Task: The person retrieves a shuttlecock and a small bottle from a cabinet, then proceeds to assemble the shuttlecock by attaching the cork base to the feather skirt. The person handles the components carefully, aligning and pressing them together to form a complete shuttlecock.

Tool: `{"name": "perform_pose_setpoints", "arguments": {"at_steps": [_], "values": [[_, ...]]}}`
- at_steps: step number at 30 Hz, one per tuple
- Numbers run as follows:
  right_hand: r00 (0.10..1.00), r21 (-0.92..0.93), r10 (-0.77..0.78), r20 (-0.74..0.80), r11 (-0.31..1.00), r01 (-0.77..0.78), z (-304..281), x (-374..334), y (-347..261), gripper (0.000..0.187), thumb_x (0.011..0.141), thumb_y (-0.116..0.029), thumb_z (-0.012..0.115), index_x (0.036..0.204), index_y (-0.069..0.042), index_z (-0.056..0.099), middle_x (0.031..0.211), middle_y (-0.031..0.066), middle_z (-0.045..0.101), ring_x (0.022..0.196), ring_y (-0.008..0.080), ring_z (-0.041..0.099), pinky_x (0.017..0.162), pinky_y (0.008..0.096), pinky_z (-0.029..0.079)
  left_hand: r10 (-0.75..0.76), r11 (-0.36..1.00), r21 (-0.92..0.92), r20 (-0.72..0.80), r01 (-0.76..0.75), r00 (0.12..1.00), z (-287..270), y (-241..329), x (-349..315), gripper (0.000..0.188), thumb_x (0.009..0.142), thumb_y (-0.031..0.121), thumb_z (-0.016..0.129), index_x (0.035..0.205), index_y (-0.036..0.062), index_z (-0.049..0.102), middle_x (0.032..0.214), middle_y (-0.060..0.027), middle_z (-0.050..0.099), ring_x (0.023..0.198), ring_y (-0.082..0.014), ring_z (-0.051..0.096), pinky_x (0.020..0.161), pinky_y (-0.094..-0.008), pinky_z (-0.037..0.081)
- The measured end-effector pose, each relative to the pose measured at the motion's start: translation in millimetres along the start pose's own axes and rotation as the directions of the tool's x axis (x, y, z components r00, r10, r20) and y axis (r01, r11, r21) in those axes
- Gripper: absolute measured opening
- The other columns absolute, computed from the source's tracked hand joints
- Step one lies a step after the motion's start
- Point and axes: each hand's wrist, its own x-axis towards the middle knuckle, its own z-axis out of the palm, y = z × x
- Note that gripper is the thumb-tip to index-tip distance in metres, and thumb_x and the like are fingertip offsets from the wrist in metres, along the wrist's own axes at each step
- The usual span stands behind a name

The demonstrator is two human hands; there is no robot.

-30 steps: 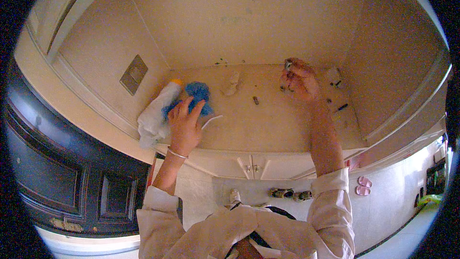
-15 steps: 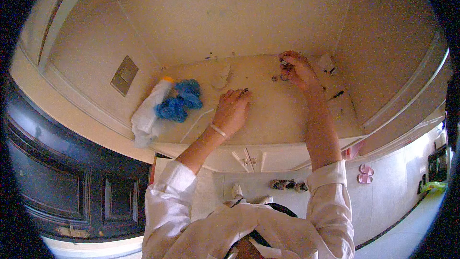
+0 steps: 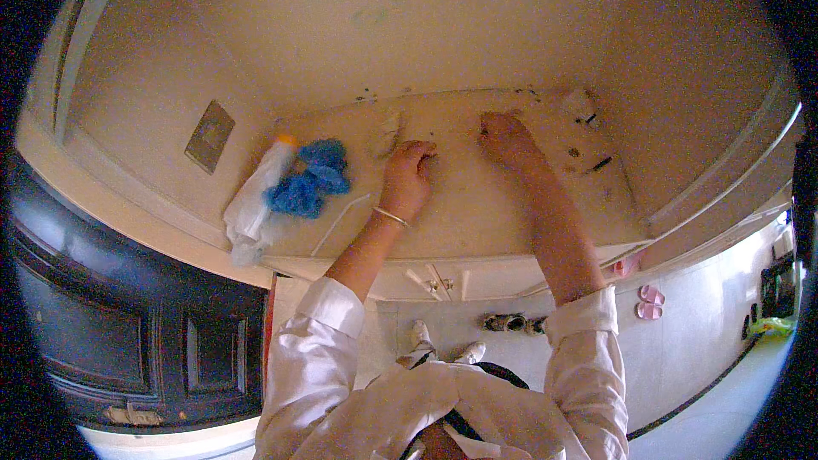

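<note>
Through my head view I have both bare hands over the pale bench (image 3: 477,221), each near its middle, the forearms rising from 6 o'clock in rolled white sleeves (image 3: 584,332). My left hand (image 3: 407,183) is low at the surface with its fingers bent inward; the fingertips are too blurred for me to tell whether they pinch anything. My right hand (image 3: 511,138) sits at 2 o'clock from it, fingers curled close together, with a small dark thing (image 3: 484,128) showing at the tips; I can't tell whether it is gripped or merely touched. Beside my left fingers, toward 11 o'clock, lies a crumpled pale piece (image 3: 390,129). At 9 o'clock from that hand is a crumpled blue bundle (image 3: 308,181), and just beyond it a long white wrapped item (image 3: 256,192) with an orange top lies next to the side wall; a thin white strip (image 3: 341,221) is at 8 o'clock. From my right hand, I see another pale piece (image 3: 579,104) at 2 o'clock, a small brown bit (image 3: 573,152) at 3, and a short black stick (image 3: 601,164) between 3 and 4. Dark shoes (image 3: 504,322) rest on the floor (image 3: 588,392) at 6 o'clock, and pink slippers (image 3: 650,302) between 4 and 5.
</note>
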Motion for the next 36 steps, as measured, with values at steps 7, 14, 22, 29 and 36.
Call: {"name": "perform_pose_setpoints", "arguments": {"at_steps": [7,14,22,29,36], "values": [[0.995,0.313,-0.053,-0.081,0.947,0.075,-62.0,-39.7,-57.8,0.022,0.077,-0.024,0.055,0.07,-0.004,0.056,0.07,0.0087,0.058,0.061,0.021,0.054,0.055,0.0332,0.043,-0.444,0.404,-0.754,0.333,0.518,0.832,-16.4,7.7,7.0,0.023,0.08,-0.002,0.052,0.103,-0.0016,0.057,0.094,-0.0106,0.061,0.09,-0.0211,0.059,0.081,-0.0302,0.049],[0.954,0.766,0.038,0.299,0.587,-0.263,-51.7,-9.6,-32.6,0.023,0.081,-0.027,0.056,0.068,-0.009,0.055,0.056,-0.0022,0.048,0.043,0.0063,0.038,0.037,0.0221,0.028,-0.372,0.002,-0.869,0.458,0.494,0.808,-13.1,3.0,7.2,0.026,0.081,-0.001,0.052,0.106,-0.0018,0.054,0.099,-0.0113,0.059,0.094,-0.0226,0.058,0.084,-0.0319,0.048],[0.935,0.831,-0.037,0.352,0.472,-0.294,-42.3,-16.5,-39.1,0.023,0.082,-0.029,0.056,0.071,-0.009,0.056,0.056,-0.0021,0.048,0.042,0.0059,0.038,0.035,0.0214,0.027,-0.351,-0.007,-0.857,0.484,0.514,0.802,-8.3,-4.6,4.3,0.025,0.081,0.002,0.054,0.107,-0.0012,0.054,0.097,-0.0106,0.059,0.09,-0.0208,0.058,0.081,-0.0322,0.05],[0.933,0.848,-0.054,0.355,0.438,-0.297,-39.8,-15.3,-43.3,0.024,0.083,-0.03,0.056,0.071,-0.009,0.055,0.057,-0.002,0.048,0.042,0.0055,0.037,0.034,0.0208,0.027,-0.396,0.042,-0.829,0.498,0.557,0.771,-16.0,8.2,8.4,0.022,0.082,0.005,0.057,0.103,-0.0005,0.056,0.091,-0.0087,0.061,0.084,-0.0194,0.059,0.075,-0.0309,0.051],[0.938,0.774,-0.105,0.33,0.599,-0.205,-30.0,-9.3,-29.4,0.021,0.079,-0.028,0.06,0.073,-0.008,0.056,0.058,-0.0019,0.049,0.045,0.0066,0.041,0.037,0.0224,0.032,-0.434,0.057,-0.82,0.494,0.57,0.753,-13.2,15.5,11.5,0.02,0.08,0.009,0.061,0.099,0.003,0.059,0.086,-0.0044,0.061,0.074,-0.0135,0.057,0.065,-0.0253,0.047]]}}
